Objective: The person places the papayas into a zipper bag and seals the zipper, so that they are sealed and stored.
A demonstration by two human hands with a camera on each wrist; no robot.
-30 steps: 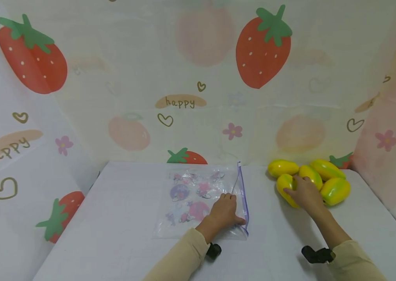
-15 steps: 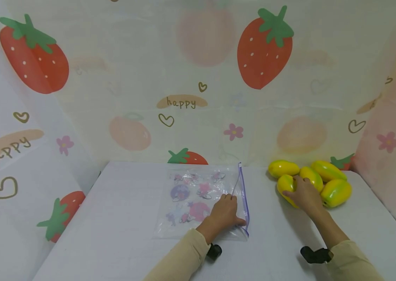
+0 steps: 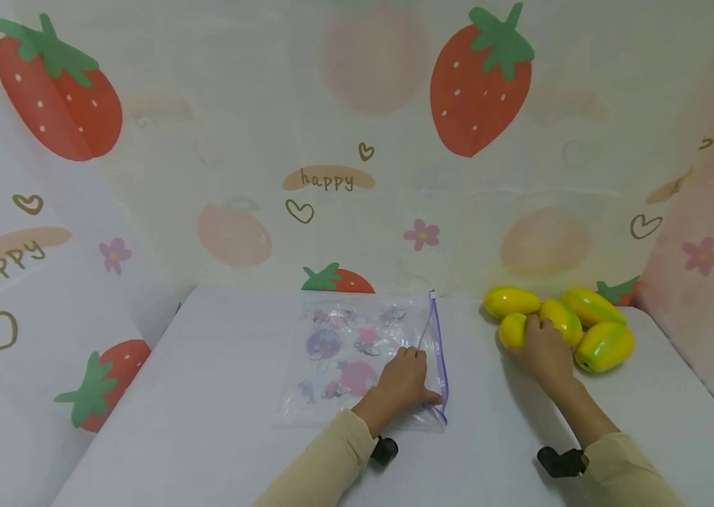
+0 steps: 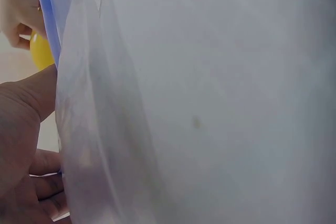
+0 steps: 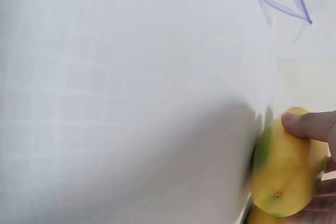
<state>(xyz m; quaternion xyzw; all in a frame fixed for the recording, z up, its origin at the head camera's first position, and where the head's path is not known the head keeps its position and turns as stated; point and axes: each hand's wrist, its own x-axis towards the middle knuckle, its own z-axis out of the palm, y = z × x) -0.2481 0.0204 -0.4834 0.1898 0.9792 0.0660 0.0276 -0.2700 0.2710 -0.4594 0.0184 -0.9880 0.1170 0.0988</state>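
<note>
A clear plastic zip bag (image 3: 332, 384) with pink and purple prints lies flat at the middle of the table, its purple zip edge (image 3: 440, 366) on the right. My left hand (image 3: 398, 384) holds the bag near that edge, thumb by the zip; in the left wrist view the thumb (image 4: 39, 90) and fingers meet the bag's edge. My right hand (image 3: 546, 355) grips the front-left yellow mango (image 5: 286, 174), which has green patches; its thumb (image 5: 310, 125) lies on one side, fingers round the other. From the head, the hand hides part of this mango.
Several more mangoes sit close behind and beside the right hand, among them a back-left mango (image 3: 512, 301) and a right-hand mango (image 3: 605, 347). A fruit-patterned cloth (image 3: 357, 141) hangs behind the white table (image 3: 192, 394). Black wrist cameras sit below both hands.
My right hand has shifted slightly and its thumb is no longer seen from the head, with more of the front-left mango covered. The left hand and the bag stay in place.
</note>
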